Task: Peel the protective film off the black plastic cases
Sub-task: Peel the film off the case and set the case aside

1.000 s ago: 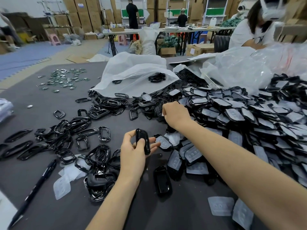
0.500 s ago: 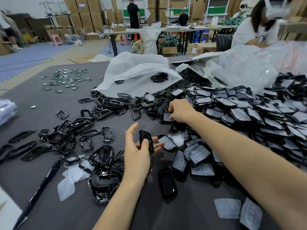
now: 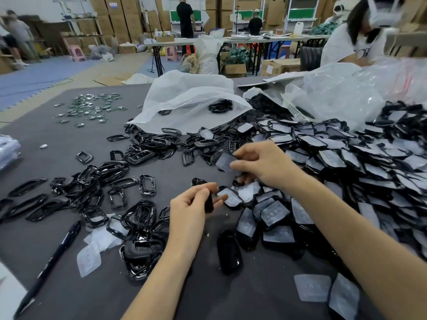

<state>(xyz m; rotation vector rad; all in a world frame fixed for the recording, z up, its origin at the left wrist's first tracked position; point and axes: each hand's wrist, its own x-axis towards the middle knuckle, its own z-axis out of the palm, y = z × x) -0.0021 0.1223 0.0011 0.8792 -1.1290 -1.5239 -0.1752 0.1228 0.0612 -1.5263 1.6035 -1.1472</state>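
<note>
My left hand (image 3: 193,204) grips a bare glossy black case (image 3: 209,203) just above the grey table (image 3: 69,273). My right hand (image 3: 261,161) pinches a black case covered with whitish film (image 3: 225,161), lifted a little above the table and blurred. To the right spreads a big heap of film-covered cases (image 3: 346,162). One bare black case (image 3: 228,255) lies near the table's front, between my forearms. Loose peeled films (image 3: 312,287) lie at the front right, and more peeled films (image 3: 89,259) at the front left.
Several black plastic frames (image 3: 97,185) are scattered left of centre. A dark pen (image 3: 50,259) lies at the front left. A white bag (image 3: 189,100) and clear bags (image 3: 346,88) sit at the back. Small metal parts (image 3: 90,109) lie far left. Another person (image 3: 355,35) works at the far right.
My right hand has pulled a film-covered case out of the heap and drawn it back toward me. My left hand has curled its fingers round the bare case.
</note>
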